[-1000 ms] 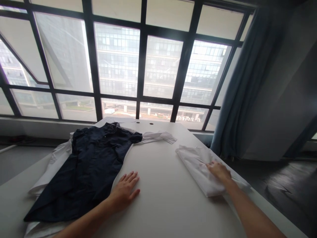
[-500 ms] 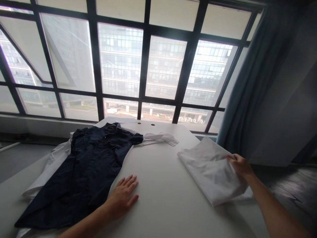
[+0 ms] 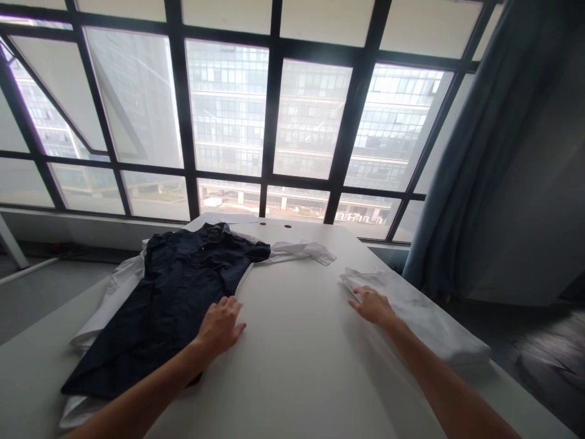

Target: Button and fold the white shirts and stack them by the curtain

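Observation:
A dark navy short-sleeved shirt lies spread out, collar away from me, on the left of the white table. Under it a white shirt shows along the edges, and a white sleeve reaches out to the right. My left hand rests by the navy shirt's right edge, fingers slightly bent and thumb apart, gripping nothing that I can see. On the right lies a folded white garment. My right hand is at its left edge, fingers apart; whether they press on the cloth is hard to tell.
Large dark-framed windows rise behind the table, one pane tilted at the left. A blue-grey curtain hangs at the right. Two round holes, one a dark cable hole, are near the table's far edge. Something shiny and crumpled is at the far right.
My right hand has let go of the white garment's right side and moved left to its near-left edge. The garment now lies flat. My left hand has shifted slightly towards the navy shirt.

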Tool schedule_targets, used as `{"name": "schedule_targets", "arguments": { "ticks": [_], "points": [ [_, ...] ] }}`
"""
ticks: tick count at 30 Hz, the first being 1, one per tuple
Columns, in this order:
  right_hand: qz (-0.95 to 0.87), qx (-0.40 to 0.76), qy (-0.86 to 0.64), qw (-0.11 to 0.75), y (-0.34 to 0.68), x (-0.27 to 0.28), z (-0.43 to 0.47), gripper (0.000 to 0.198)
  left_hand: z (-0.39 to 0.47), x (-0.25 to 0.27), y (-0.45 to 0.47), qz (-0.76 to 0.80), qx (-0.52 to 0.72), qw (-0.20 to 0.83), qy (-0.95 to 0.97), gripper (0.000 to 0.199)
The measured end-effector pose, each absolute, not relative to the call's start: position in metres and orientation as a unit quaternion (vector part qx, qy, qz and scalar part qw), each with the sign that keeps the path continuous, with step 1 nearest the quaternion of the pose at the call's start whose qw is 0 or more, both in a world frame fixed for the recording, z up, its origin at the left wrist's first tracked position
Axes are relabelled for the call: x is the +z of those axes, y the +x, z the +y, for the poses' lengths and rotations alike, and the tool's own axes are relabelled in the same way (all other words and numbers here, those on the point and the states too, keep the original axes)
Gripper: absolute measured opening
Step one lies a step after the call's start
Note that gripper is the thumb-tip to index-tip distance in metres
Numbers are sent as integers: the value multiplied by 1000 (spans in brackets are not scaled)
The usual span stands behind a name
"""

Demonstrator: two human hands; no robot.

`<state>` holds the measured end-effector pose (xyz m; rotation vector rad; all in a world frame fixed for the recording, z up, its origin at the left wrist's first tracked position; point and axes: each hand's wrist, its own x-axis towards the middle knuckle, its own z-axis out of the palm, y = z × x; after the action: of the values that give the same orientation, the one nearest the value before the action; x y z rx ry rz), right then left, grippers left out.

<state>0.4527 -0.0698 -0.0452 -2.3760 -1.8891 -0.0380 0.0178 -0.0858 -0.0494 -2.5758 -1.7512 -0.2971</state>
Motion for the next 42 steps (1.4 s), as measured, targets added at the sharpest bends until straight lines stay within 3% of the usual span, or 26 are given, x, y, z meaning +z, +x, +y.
{"name": "schedule_targets", "arguments": {
  "ticks": [5,12,16,25,29,34,42],
  "points": [
    [-708,29,-703,65,383,-50,-79,41,-64,-39,-14,-663,-13,13,-749,33],
    [-716,37,-696,36,362,-52,-86,38,-54,-8,-26,-652,-115,-72,-746,30],
    [-715,49,-694,72,347,-49,-86,38,-80,10,4,-587,-158,-109,-787,28],
    [-762,55,-632,133,271,-63,-33,65,-164,24,37,-400,-41,-320,-858,29],
    [-787,32,-601,140,251,-75,2,52,-167,26,26,-388,-15,-361,-848,26],
    [-792,9,-597,131,249,-69,23,25,-161,23,14,-398,-50,-401,-824,27],
    [-680,-160,-702,140,348,-1,25,34,-153,3,71,-366,-236,-534,-725,25]
  ]
}}
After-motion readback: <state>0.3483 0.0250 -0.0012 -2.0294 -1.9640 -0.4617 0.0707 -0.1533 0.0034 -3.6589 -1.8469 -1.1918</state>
